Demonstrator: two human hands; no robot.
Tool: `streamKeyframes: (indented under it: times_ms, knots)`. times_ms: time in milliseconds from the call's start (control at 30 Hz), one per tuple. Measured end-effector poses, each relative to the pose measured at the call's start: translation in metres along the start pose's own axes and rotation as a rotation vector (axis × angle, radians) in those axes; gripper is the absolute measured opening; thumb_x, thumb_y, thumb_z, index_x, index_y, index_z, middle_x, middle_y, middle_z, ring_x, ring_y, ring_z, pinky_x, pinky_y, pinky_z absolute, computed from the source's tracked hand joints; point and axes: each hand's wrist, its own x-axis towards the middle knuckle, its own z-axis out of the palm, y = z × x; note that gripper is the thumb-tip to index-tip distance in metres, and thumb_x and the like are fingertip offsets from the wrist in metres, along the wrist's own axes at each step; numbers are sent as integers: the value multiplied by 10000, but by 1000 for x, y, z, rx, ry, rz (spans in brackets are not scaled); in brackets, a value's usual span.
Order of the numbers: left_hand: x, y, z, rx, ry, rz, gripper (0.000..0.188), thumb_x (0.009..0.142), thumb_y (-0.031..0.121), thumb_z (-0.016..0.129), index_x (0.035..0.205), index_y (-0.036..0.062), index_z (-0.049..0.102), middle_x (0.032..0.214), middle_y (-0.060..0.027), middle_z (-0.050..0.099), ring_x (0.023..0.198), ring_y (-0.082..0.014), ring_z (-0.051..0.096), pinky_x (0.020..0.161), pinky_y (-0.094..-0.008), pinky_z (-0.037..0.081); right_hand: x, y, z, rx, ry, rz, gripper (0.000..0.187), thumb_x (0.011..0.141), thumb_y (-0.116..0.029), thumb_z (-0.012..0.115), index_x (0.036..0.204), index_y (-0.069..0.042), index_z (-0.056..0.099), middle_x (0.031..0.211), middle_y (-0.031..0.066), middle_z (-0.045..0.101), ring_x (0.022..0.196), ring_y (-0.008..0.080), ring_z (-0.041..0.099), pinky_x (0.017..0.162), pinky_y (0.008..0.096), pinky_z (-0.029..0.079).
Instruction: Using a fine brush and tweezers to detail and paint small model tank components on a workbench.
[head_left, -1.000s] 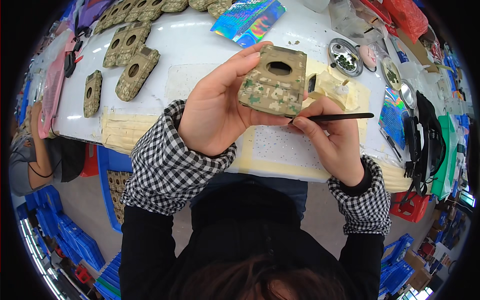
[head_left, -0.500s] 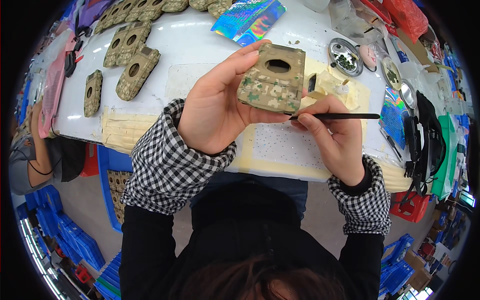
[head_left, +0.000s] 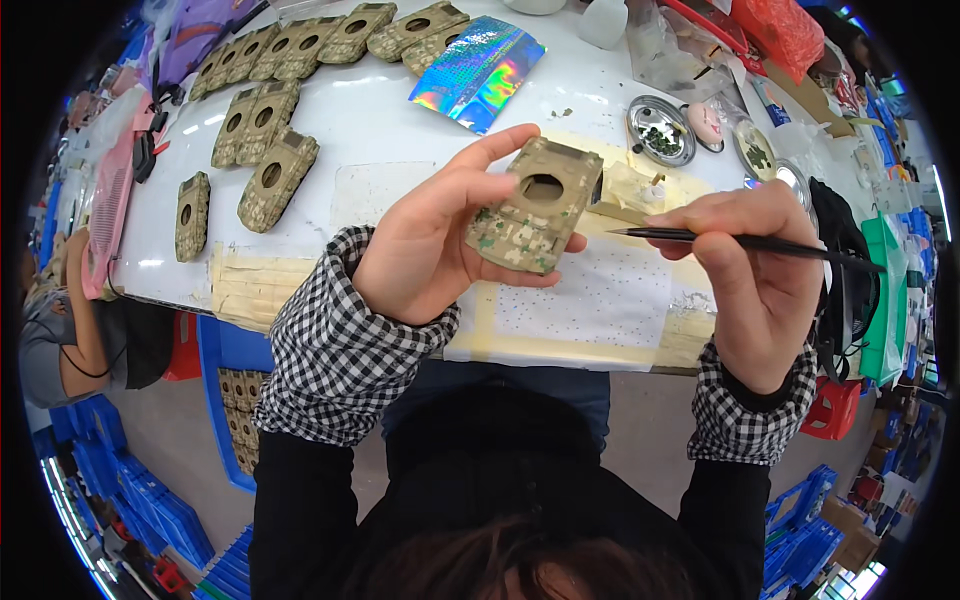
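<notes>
My left hand [head_left: 430, 235] is closed around a camouflage toy tank hull [head_left: 530, 225], holding it tilted above the table. A round hole sits in the hull's upper face, with green and tan pixel-like patches below it. To the right, my right hand [head_left: 760, 270] pinches a slim black pointed tool [head_left: 720, 240]. Its tip points left toward the hull but stays apart from it. Whether the tool is tweezers or a brush I cannot tell. Beneath the hands lies a white sheet [head_left: 590, 310] dotted with tiny specks, taped along its edges.
Several similar hulls [head_left: 270, 180] stand at the left and back. A shiny holographic pouch [head_left: 480, 75] lies beyond my left hand. Round metal dish [head_left: 660, 130] with dark green bits sits at the back right. A blue crate [head_left: 210, 390] holds more hulls below the table's left edge.
My right hand has drawn the black tool away from the hull, to the right. My left hand has lowered the hull slightly toward me. The whole view has shifted a little.
</notes>
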Motion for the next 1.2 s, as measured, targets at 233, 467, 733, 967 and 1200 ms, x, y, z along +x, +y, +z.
streamKeyframes:
  times_ms: [233, 467, 733, 967, 1200]
  knots:
    - [-2, 0, -1, 24, -72, -60, 766, 824, 75, 484, 1517, 65, 157, 1327, -218, 492, 1112, -346, 598, 845, -404, 573, 25, 4, 9, 179, -188, 57, 143, 945, -92, 583, 983, 40, 543, 933, 121, 614, 863, 177, 656, 764, 277, 562]
    - [-4, 0, 0, 27, -63, -66, 766, 815, 96, 485, 1516, 71, 177, 1299, -208, 509, 1081, -330, 609, 836, -389, 574, 26, 1, 16, 286, -219, 105, 163, 942, -107, 589, 966, 45, 534, 940, 117, 586, 865, 175, 645, 759, 283, 579]
    - [-5, 1, 2, 33, -59, -65, 763, 812, 106, 481, 1514, 69, 186, 1286, -210, 515, 1066, -327, 615, 822, -381, 572, 27, -2, 13, 163, -246, 97, 157, 935, -99, 599, 954, 48, 546, 921, 122, 598, 856, 172, 642, 759, 284, 565]
    - [-4, 1, 1, 30, -61, -64, 757, 812, 103, 473, 1513, 65, 189, 1287, -212, 515, 1066, -331, 615, 822, -379, 571, 28, -3, 14, 134, -252, 99, 151, 925, -92, 615, 948, 45, 556, 912, 118, 602, 821, 161, 631, 749, 284, 541]
    - [-5, 1, 2, 33, -61, -67, 753, 812, 105, 469, 1512, 64, 193, 1288, -205, 518, 1070, -326, 615, 824, -376, 571, 27, -3, 14, 121, -231, 89, 136, 919, -87, 623, 930, 38, 571, 907, 110, 600, 809, 165, 626, 742, 285, 528]
